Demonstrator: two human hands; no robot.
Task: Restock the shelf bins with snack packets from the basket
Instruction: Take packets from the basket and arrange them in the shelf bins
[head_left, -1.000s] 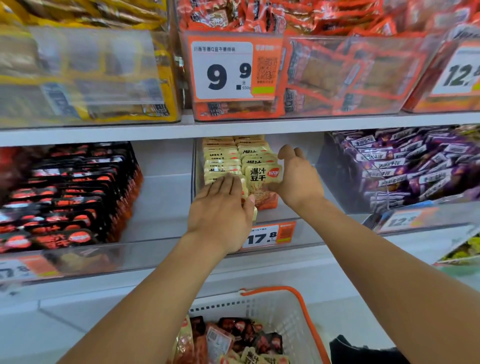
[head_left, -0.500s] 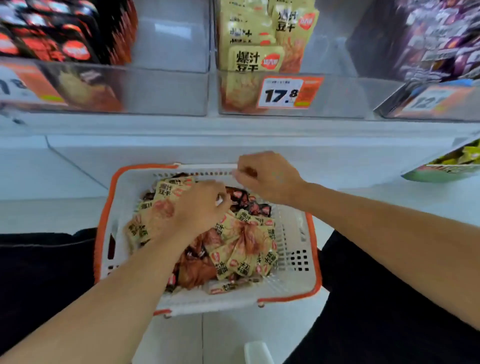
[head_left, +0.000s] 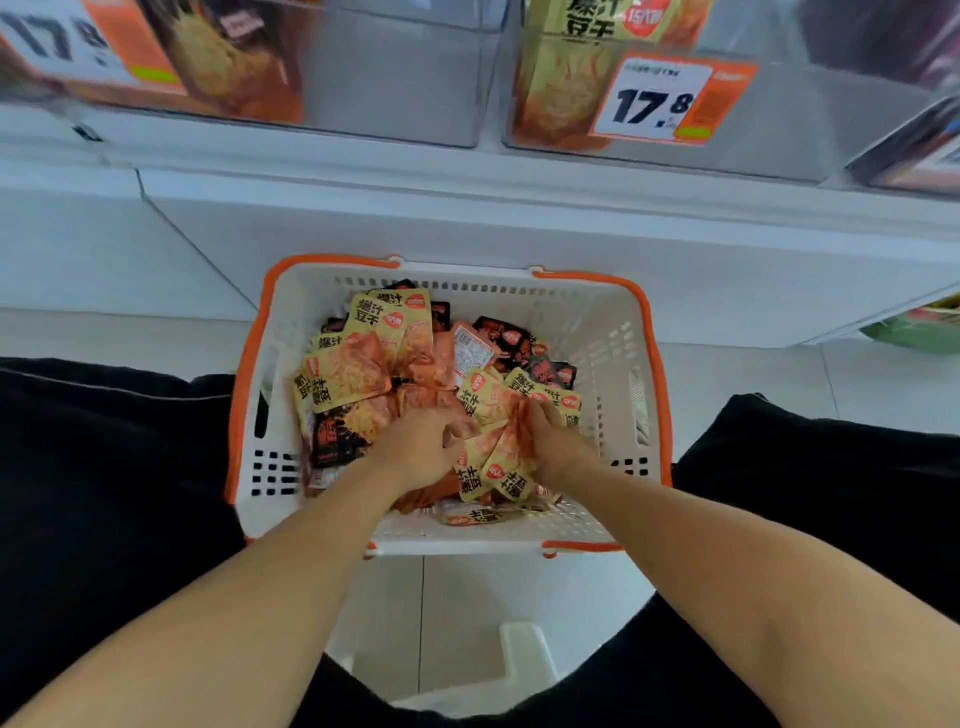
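Yellow tofu snack packets (head_left: 480, 400) heap in the white, orange-rimmed basket (head_left: 587, 317) on the floor. The left hand (head_left: 415, 452) and right hand (head_left: 553, 441) dig in, fingers curled around packets, probably gathering a handful for the clear shelf bin (head_left: 779, 119) at far right.

Two bare hands, the left hand (head_left: 415, 451) and the right hand (head_left: 553, 441), dig into one white plastic basket with orange rim (head_left: 655, 364) holding too many yellow and black snack packets (head_left: 348, 371) to count, beneath two clear shelf bins (head_left: 395, 78) bearing two white-and-orange price tags (head_left: 660, 101).
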